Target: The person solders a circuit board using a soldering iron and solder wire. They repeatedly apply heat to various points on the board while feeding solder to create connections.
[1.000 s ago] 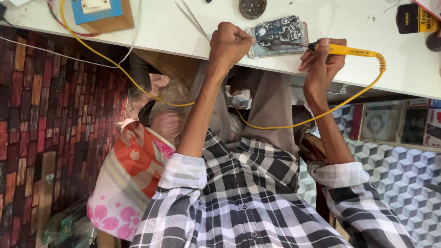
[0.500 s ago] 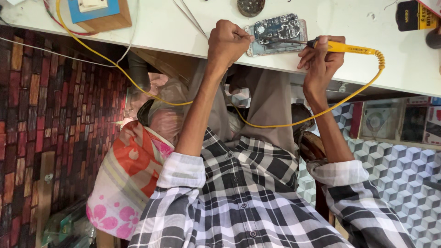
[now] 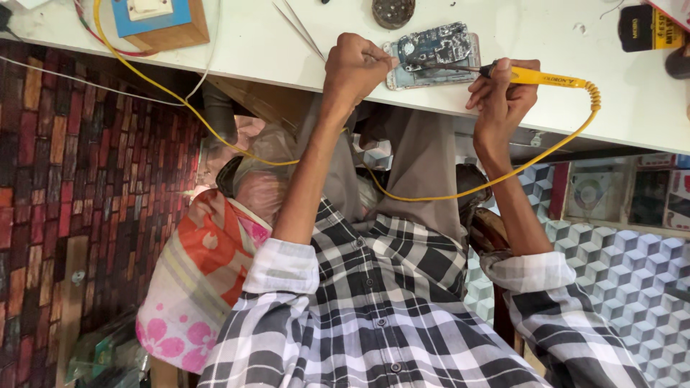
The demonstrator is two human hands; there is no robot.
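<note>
White worktable (image 3: 287, 50) above a brick-patterned floor (image 3: 86, 179).

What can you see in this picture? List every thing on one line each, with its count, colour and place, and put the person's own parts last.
opened phone: one, grey and blue, on the table edge between the hands
soldering iron: one, yellow handle, tip on the phone
cable: one, yellow, hanging below the table
tweezers: one, silver, left of the phone
wooden box: one, blue top, far left
round tin: one, dark, above the phone
table: one, white, across the top
cloth bag: one, orange and pink, lower left
left hand: one, on the phone
right hand: one, gripping the soldering iron
</note>
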